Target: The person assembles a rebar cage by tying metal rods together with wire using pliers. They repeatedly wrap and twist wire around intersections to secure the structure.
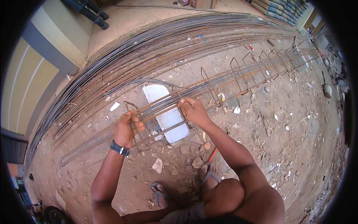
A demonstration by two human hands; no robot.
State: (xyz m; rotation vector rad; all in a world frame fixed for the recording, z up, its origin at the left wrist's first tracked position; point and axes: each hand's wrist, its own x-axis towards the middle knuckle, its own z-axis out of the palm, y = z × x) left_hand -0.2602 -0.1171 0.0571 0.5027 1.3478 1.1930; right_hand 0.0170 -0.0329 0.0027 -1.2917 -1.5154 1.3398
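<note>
A long rebar cage point(238, 76) of thin rusty bars and bent stirrups runs from lower left to upper right in front of me. My left hand point(126, 128) has its fingers closed round the stirrup point(131, 103) nearest the cage's left end. Further right, my right hand point(194, 112) grips another stirrup point(176, 93) where it meets the upper bars. The fingers partly hide both contact points. Beneath the cage, between my hands, a white block point(173, 130) lies on the dirt.
A long bundle of loose steel bars point(149, 41) curves along the far side. Stacked sacks point(283, 11) sit at the far right, dark pipes point(89, 15) by the wall at the far left. Broken tile and stones point(158, 165) litter the ground near my sandalled feet point(161, 195).
</note>
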